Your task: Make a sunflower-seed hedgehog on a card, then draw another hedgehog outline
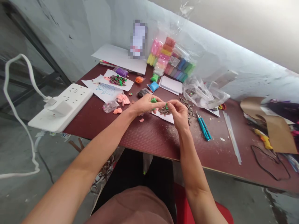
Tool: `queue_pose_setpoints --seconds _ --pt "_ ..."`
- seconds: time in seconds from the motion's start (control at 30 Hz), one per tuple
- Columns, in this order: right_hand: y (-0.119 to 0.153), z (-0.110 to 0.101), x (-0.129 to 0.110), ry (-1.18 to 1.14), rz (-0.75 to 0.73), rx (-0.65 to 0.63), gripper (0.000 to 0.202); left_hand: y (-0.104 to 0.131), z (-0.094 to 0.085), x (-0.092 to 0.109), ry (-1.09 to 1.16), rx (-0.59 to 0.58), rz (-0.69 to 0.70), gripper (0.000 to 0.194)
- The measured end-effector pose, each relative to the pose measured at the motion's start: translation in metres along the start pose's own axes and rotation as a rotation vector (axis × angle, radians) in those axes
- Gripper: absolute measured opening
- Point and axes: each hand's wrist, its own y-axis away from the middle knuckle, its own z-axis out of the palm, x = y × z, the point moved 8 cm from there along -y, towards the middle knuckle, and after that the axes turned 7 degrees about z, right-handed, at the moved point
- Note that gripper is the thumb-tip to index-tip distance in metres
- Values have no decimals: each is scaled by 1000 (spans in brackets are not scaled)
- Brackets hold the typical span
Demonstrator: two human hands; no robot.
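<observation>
The dark red table (149, 137) spans the view, a white power strip (62, 109) at its left end. Over it, the left hand (148, 105) pinches green clay (153, 100); the right hand (178, 111) closes its fingertips beside it, their hold unclear.

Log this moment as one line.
left hand: green clay | right hand: fingertips meeting left's | under hands: paper | table, right of hands: dark pieces, teal tool
</observation>
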Motion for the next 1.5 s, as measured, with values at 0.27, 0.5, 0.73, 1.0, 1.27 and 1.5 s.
queue_pose_setpoints --seconds 0.27,0.5,0.73,1.0,1.27,1.5 --pt "3 8 -6 76 -144 -47 20 0 -3 -4 109 31 -3 34" --pt "8 10 -15 327 -164 44 30 -3 -21 -10 170 236 -48 24" --pt "6 -14 -16 252 -120 224 35 -3 -15 -7 102 183 -32 25" --pt "8 13 -16 165 -86 -16 32 5 7 8 32 -75 12 33" --pt "11 11 -24 342 -170 44 15 3 7 6 -91 -81 2 28" --pt "5 -28 -6 460 -52 271 11 1 -5 -3 -376 34 -41 25"
